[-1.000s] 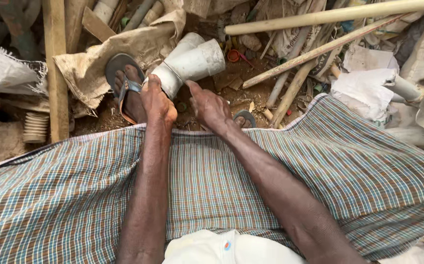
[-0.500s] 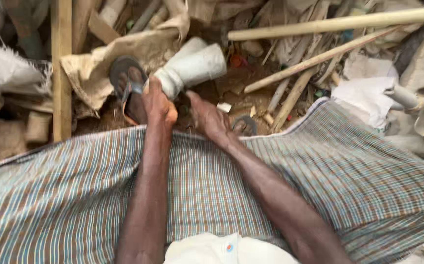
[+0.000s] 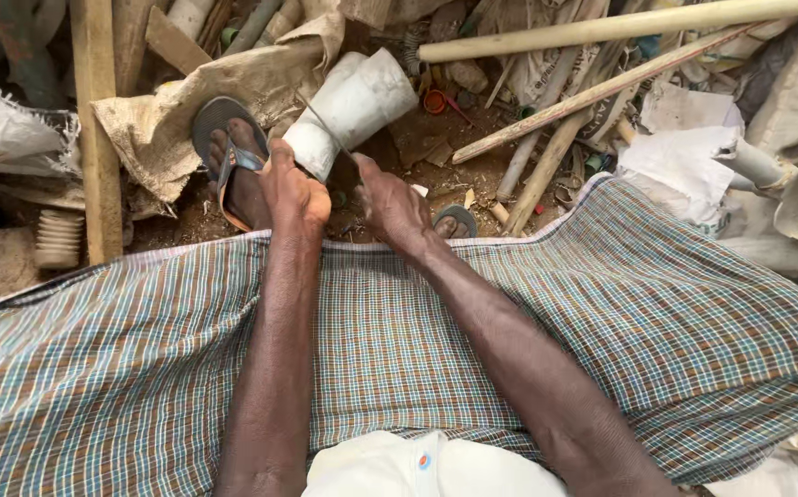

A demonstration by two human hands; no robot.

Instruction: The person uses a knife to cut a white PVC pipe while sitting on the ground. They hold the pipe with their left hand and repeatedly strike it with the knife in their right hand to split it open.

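Scrap-strewn dirt ground (image 3: 399, 156) is unchanged. Your left hand (image 3: 293, 189) stays clamped on the white pipe elbow (image 3: 353, 106); your right hand (image 3: 390, 202) has closed in, fingers gripping a thin blade (image 3: 325, 133).

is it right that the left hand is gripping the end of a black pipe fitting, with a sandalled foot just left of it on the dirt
Not quite. In the head view the pipe fitting is white, not black. The rest holds: the left hand grips its near end, and the sandalled foot rests just left of it on the dirt.

One head-worn camera looks steeply down, close over the checked cloth (image 3: 601, 313) toward littered ground (image 3: 417, 147).
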